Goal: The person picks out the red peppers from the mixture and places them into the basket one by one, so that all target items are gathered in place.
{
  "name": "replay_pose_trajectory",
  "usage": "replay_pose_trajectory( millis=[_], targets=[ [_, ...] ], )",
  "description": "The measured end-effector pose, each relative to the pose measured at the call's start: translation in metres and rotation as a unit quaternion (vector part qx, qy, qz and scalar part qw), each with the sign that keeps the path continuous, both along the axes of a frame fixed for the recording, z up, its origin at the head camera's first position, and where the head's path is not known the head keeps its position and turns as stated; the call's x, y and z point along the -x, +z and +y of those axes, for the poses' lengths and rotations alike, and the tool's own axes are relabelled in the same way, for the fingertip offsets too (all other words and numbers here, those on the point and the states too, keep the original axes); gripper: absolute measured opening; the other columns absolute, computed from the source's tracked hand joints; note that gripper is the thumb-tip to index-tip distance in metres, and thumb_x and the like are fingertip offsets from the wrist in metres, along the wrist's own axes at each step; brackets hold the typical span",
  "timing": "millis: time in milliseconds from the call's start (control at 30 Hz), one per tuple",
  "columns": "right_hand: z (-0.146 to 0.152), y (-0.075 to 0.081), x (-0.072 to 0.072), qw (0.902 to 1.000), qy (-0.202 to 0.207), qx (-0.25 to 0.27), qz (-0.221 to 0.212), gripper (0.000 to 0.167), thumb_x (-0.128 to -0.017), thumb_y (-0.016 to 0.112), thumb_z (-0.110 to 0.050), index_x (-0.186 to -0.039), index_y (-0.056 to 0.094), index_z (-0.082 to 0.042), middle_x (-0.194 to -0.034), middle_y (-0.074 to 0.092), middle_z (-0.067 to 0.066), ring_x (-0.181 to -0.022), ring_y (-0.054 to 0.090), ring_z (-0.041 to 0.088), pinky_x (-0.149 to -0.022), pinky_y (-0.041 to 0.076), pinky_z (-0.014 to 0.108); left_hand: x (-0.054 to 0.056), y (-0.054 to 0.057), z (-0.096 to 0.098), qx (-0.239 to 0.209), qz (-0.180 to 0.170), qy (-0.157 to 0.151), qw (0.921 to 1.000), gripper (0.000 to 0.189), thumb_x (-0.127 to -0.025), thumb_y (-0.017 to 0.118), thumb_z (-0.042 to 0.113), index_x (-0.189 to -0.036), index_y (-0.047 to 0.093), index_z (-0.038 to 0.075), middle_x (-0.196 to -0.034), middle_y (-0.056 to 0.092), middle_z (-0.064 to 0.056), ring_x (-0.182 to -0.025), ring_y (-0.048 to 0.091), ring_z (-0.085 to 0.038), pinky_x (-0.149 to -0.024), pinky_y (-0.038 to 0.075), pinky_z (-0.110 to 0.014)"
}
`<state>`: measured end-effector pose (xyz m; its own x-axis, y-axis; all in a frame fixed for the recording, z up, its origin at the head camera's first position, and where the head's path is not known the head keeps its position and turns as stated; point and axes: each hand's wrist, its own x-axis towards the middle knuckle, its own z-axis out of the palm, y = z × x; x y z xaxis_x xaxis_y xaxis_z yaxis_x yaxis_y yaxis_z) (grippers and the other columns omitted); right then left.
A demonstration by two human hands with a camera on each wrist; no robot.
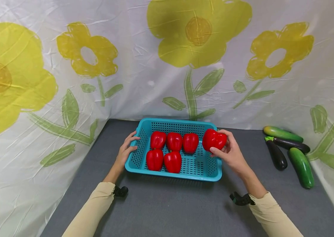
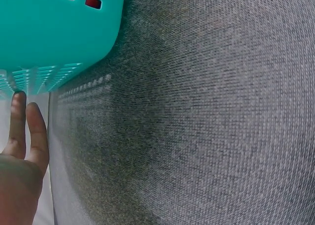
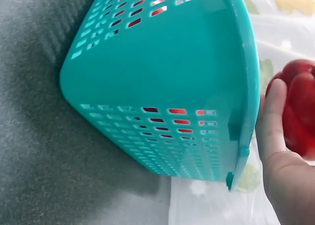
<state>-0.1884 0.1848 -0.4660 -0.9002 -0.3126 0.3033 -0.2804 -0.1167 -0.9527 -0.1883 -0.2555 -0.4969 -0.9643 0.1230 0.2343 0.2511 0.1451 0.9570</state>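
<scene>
A blue-green plastic basket [image 1: 172,176] with slotted walls stands on the grey table, with several red bell peppers [image 1: 190,143] inside in two rows. Above the basket's right end, my right hand [image 1: 232,154] holds another red bell pepper [image 1: 214,140] between thumb and fingers. The right wrist view has this held pepper [image 3: 300,107] just beyond the rim. At the basket's left end, my left hand [image 1: 123,154] touches the rim with its fingers extended. Two straight fingers [image 2: 37,131] reach toward the slotted side wall in the left wrist view; the rest of that hand is cut off.
To the right on the table lie two dark eggplants [image 1: 277,154] and two green, cucumber-like vegetables [image 1: 301,168], close together. A white cloth [image 1: 137,82] printed with yellow flowers hangs behind the table and along its sides.
</scene>
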Motion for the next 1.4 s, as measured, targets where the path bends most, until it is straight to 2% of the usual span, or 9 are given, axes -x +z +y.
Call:
replay_pose_trajectory(
  millis=[67,200,400,633,733,833,933,1133,1400],
  targets=[
    [-0.002,0.0,0.0,1.0,0.003,-0.001,-0.006,0.072,-0.088,0.069,0.013,-0.147,0.034,-0.008,-0.141,0.044,0.017,-0.118,0.055,0.033,-0.08,0.057,0.041,0.0,0.001,0.0,0.0,0.001,0.0,1.0,0.037,-0.099,0.046,-0.006,-0.135,0.05,-0.014,-0.162,0.022,-0.025,-0.144,0.023,-0.039,-0.103,0.033,-0.053],
    [-0.006,0.003,0.001,0.9992,0.003,-0.039,-0.005,0.076,-0.083,0.076,0.01,-0.146,0.037,-0.008,-0.139,0.047,0.015,-0.118,0.053,0.036,-0.083,0.056,0.039,-0.001,0.001,0.0,0.001,0.003,0.001,1.0,0.037,-0.099,0.046,-0.007,-0.135,0.05,-0.015,-0.162,0.022,-0.025,-0.144,0.023,-0.039,-0.103,0.033,-0.052],
    [-0.014,0.004,0.002,0.9971,0.022,-0.072,0.002,0.069,-0.084,0.078,0.004,-0.143,0.044,-0.007,-0.137,0.049,0.014,-0.112,0.057,0.04,-0.082,0.056,0.042,0.0,0.0,0.0,0.002,0.003,0.0,1.0,0.037,-0.099,0.045,-0.007,-0.135,0.051,-0.014,-0.162,0.022,-0.025,-0.144,0.023,-0.038,-0.103,0.034,-0.05],
    [-0.021,0.008,0.005,0.9946,0.049,-0.092,-0.005,0.065,-0.086,0.077,0.002,-0.141,0.044,-0.006,-0.134,0.05,0.015,-0.116,0.053,0.039,-0.081,0.056,0.044,-0.001,0.0,0.0,0.003,0.007,0.002,1.0,0.036,-0.099,0.045,-0.007,-0.134,0.051,-0.014,-0.161,0.023,-0.026,-0.143,0.023,-0.04,-0.102,0.034,-0.05],
    [-0.025,0.011,0.006,0.9948,0.059,-0.079,-0.025,0.064,-0.087,0.076,0.002,-0.142,0.044,-0.006,-0.135,0.05,0.016,-0.115,0.054,0.039,-0.08,0.057,0.048,-0.001,0.0,0.0,-0.001,0.006,0.001,1.0,0.036,-0.099,0.045,-0.007,-0.135,0.051,-0.014,-0.161,0.022,-0.026,-0.143,0.023,-0.04,-0.102,0.034,-0.05],
    [-0.029,0.014,0.007,0.9946,0.076,-0.045,-0.054,0.061,-0.09,0.073,0.003,-0.143,0.043,-0.005,-0.136,0.049,0.019,-0.114,0.055,0.042,-0.08,0.055,0.054,-0.001,0.0,0.0,-0.003,0.003,0.002,1.0,0.037,-0.1,0.044,-0.008,-0.135,0.051,-0.014,-0.162,0.022,-0.025,-0.143,0.024,-0.038,-0.102,0.034,-0.049],
    [-0.033,0.016,0.008,0.9936,0.086,-0.026,-0.067,0.061,-0.092,0.071,0.002,-0.144,0.041,-0.005,-0.137,0.047,0.02,-0.116,0.055,0.043,-0.081,0.054,0.056,-0.001,0.0,0.0,-0.003,0.0,0.004,1.0,0.036,-0.099,0.044,-0.007,-0.135,0.051,-0.014,-0.162,0.023,-0.024,-0.142,0.024,-0.037,-0.103,0.034,-0.049],
    [-0.038,0.017,0.011,0.9938,0.076,-0.02,-0.078,0.06,-0.093,0.069,0.001,-0.145,0.04,-0.006,-0.138,0.047,0.02,-0.117,0.054,0.044,-0.082,0.053,0.057,-0.001,0.001,0.0,-0.004,0.001,0.003,1.0,0.037,-0.099,0.045,-0.008,-0.135,0.051,-0.014,-0.162,0.023,-0.025,-0.142,0.024,-0.038,-0.102,0.034,-0.05],
    [-0.05,0.021,0.015,0.9888,0.07,0.009,-0.131,0.062,-0.096,0.066,-0.003,-0.148,0.031,-0.006,-0.146,0.039,0.018,-0.129,0.042,0.041,-0.089,0.049,0.062,0.0,0.0,0.0,-0.005,-0.003,0.002,1.0,0.037,-0.1,0.046,-0.005,-0.135,0.051,-0.013,-0.162,0.022,-0.024,-0.142,0.024,-0.037,-0.101,0.036,-0.046]
  ],
)
